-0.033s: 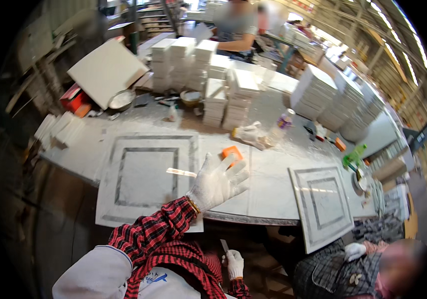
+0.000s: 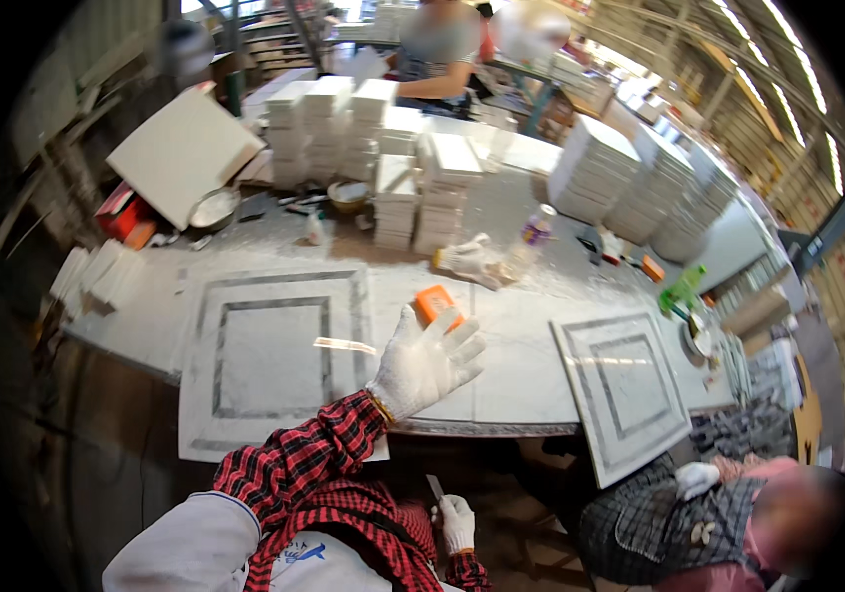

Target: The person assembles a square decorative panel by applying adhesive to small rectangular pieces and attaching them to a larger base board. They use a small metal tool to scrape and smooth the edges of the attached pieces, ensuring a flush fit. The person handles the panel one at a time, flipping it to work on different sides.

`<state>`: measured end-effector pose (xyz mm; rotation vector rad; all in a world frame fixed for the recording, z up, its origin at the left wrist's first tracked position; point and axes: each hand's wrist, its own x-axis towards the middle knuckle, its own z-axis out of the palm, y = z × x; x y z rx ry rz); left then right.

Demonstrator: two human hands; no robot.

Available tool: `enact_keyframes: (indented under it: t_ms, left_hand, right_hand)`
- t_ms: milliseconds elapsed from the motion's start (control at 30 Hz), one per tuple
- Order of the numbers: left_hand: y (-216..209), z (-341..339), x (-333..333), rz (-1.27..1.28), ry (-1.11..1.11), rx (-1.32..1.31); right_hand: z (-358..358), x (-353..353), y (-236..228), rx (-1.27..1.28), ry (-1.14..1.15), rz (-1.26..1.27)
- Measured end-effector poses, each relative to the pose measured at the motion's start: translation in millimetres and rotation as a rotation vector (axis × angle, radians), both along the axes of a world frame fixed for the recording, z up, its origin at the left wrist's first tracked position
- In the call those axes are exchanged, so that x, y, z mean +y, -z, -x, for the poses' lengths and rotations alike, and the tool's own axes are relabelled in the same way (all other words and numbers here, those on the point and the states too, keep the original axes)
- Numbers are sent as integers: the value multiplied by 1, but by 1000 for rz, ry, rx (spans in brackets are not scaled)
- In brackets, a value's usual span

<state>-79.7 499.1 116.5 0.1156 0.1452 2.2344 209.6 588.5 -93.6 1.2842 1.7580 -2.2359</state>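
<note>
My left hand, in a white knit glove, is held over the table's front edge with its fingers spread and nothing in it. Just beyond its fingertips lies an orange block. To its left rests a pale marble panel with dark inlaid frames, jutting past the table edge. Low in front of my body, my right hand, also gloved, grips a thin flat scraper-like blade; its handle is hidden in the fingers.
A second inlaid panel overhangs the front edge at right, beside a seated co-worker's gloved hand. Farther back are stacked white tiles, a loose glove, a plastic bottle, a green bottle and a bowl.
The view has swung slightly, so the table and panels appear further left. My left hand keeps its spread fingers, and my right hand still grips the blade.
</note>
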Motion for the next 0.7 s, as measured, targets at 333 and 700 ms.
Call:
enact_keyframes:
  t_ms: [333,700]
  left_hand:
    - [7,-22,33,278,89,-22]
    - [47,-8,-152,1211,-538,423]
  right_hand:
    - [-44,-4,13,-42,246,-69]
    - [21,29,18,-67,-212,-258]
